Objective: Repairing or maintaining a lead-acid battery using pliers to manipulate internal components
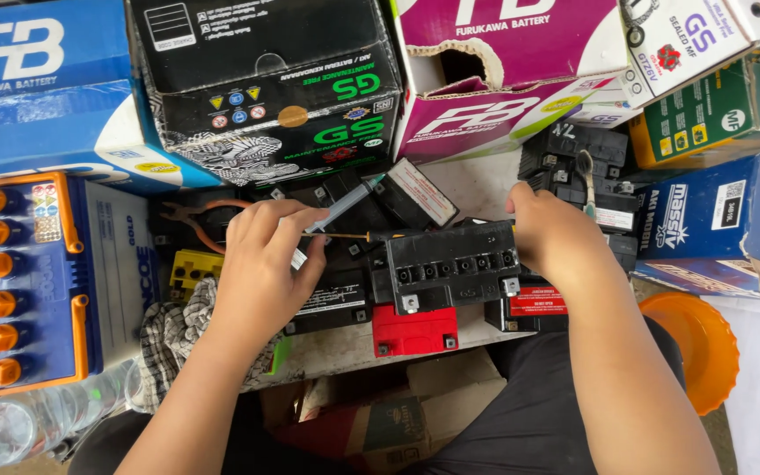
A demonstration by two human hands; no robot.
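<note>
My left hand [264, 264] grips a clear plastic syringe [343, 208] whose green tip points up and right, over a cluster of small black batteries. Just right of it sits a small black battery [450, 264] with a row of open cell holes on top, tilted on the others. My right hand [549, 230] rests on that battery's right end and steadies it. A red-cased battery [413, 331] lies below it. A thin orange-handled tool [369, 236] lies between my hands.
Cardboard battery boxes [274, 79] crowd the back. A large blue-and-white battery with orange caps [19, 281] stands at left, with a checked cloth [173, 330] and a plastic bottle [37, 420] near it. Orange-handled pliers [204, 220] lie behind my left hand. An orange plastic lid [697, 347] lies at right.
</note>
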